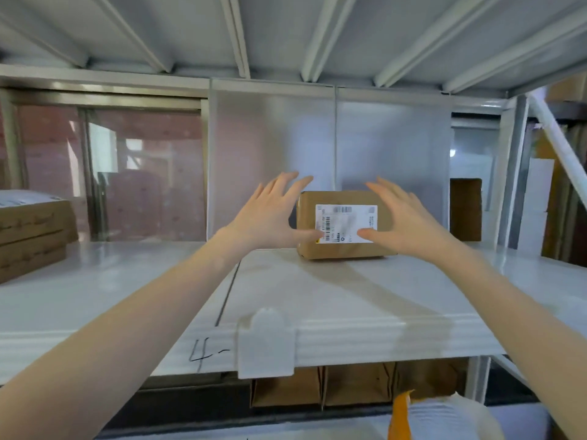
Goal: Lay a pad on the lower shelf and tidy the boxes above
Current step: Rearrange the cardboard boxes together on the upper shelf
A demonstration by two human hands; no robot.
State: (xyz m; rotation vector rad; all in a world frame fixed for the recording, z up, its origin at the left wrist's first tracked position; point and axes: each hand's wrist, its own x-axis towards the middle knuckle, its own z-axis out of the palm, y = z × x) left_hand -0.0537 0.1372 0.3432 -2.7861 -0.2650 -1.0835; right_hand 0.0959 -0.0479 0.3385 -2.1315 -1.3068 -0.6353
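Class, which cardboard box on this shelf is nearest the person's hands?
The small labelled box standing between both hands; the flat stacked boxes sit far left.

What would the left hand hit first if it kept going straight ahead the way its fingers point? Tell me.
Probably the frosted back panel. The left hand has its fingers spread, pointing up and back past the left end of the cardboard box. Its thumb is already at the box's front face, though depth is hard to judge.

A translucent panel (330, 160) stands at the back, with glass (143, 173) to its left. A white tag (266, 344) hangs on the front edge, beside a handwritten mark (203, 354). An orange-and-white bag (435, 417) lies below.
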